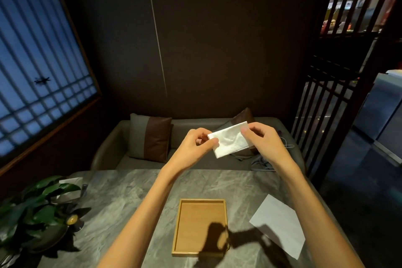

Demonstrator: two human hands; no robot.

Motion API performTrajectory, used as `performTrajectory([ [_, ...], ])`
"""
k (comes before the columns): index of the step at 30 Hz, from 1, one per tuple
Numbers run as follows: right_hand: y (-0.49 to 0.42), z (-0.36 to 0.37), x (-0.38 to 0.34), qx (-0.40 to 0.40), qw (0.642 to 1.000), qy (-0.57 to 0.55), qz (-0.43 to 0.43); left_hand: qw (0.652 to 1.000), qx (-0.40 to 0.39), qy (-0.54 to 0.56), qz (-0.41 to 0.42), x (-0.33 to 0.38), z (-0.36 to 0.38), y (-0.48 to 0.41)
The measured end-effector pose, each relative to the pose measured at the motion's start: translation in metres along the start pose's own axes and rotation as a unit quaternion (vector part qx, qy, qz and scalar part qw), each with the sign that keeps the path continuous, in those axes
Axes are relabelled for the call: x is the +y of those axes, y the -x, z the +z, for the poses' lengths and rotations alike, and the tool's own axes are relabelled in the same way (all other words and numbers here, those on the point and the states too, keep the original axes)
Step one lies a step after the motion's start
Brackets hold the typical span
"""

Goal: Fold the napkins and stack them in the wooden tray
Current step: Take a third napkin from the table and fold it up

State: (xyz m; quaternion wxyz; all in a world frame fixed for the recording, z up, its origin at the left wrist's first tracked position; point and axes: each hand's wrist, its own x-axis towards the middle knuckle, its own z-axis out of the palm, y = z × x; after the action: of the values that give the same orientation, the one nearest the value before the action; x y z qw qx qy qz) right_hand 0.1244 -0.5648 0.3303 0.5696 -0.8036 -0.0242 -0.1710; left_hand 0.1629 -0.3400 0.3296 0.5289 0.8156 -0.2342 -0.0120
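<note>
A white napkin (pixel 230 139), folded into a small rectangle, is held up in the air above the far side of the table. My left hand (pixel 195 144) pinches its left end and my right hand (pixel 261 137) pinches its upper right corner. Below, near the table's front edge, lies the wooden tray (pixel 177 224) with nothing in it but the shadow of my hands. A second white napkin (pixel 280 222) lies flat and unfolded on the table to the right of the tray.
The grey marble table (pixel 121 202) carries a potted plant (pixel 37 209) at the left with a napkin holder (pixel 69 183) behind it. A sofa with cushions (pixel 152 137) stands beyond the table. A slatted wooden screen (pixel 326 115) is at the right.
</note>
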Motion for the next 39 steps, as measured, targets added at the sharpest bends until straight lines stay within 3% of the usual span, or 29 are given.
performTrajectory([
  [3, 0.002, 0.003, -0.002, 0.004, 1.0, -0.017, 0.015, 1.0, 0.0, 0.011, 0.014, -0.002, 0.005, 0.002],
  [7, 0.002, 0.01, -0.005, 0.107, 0.99, 0.061, 0.076, 0.981, 0.125, -0.094, 0.112, -0.002, 0.019, 0.006],
  [10, 0.003, 0.023, -0.018, 0.023, 0.975, -0.152, 0.162, 0.912, 0.157, -0.284, 0.252, -0.003, 0.03, 0.008],
  [12, 0.004, 0.029, -0.02, -0.003, 0.973, -0.167, 0.161, 0.894, 0.146, -0.329, 0.268, -0.002, 0.037, 0.009],
  [15, 0.007, 0.031, -0.016, 0.039, 0.989, -0.1, 0.101, 0.919, 0.122, -0.274, 0.257, -0.005, 0.046, 0.022],
  [17, 0.006, 0.028, -0.012, 0.063, 0.991, -0.102, 0.061, 0.942, 0.145, -0.197, 0.231, -0.013, 0.05, 0.029],
  [19, 0.007, 0.024, -0.009, 0.057, 0.993, -0.102, 0.026, 0.98, 0.161, 0.006, 0.114, -0.003, 0.041, 0.029],
  [21, 0.008, 0.021, -0.007, 0.045, 0.992, -0.119, 0.0, 0.976, 0.114, 0.183, 0.013, 0.005, 0.031, 0.019],
  [22, 0.009, 0.021, -0.007, 0.045, 0.991, -0.129, -0.007, 0.973, 0.096, 0.212, 0.002, 0.008, 0.026, 0.017],
  [26, 0.012, 0.024, -0.008, 0.059, 0.993, -0.091, -0.043, 0.979, 0.086, 0.162, 0.088, 0.01, 0.026, 0.017],
  [32, 0.015, 0.031, -0.009, 0.005, 0.998, -0.046, -0.035, 0.98, 0.139, 0.135, 0.048, 0.002, 0.028, 0.014],
  [39, 0.017, 0.033, -0.004, -0.055, 0.997, -0.044, -0.031, 0.996, 0.037, 0.082, 0.019, -0.014, 0.01, 0.014],
])
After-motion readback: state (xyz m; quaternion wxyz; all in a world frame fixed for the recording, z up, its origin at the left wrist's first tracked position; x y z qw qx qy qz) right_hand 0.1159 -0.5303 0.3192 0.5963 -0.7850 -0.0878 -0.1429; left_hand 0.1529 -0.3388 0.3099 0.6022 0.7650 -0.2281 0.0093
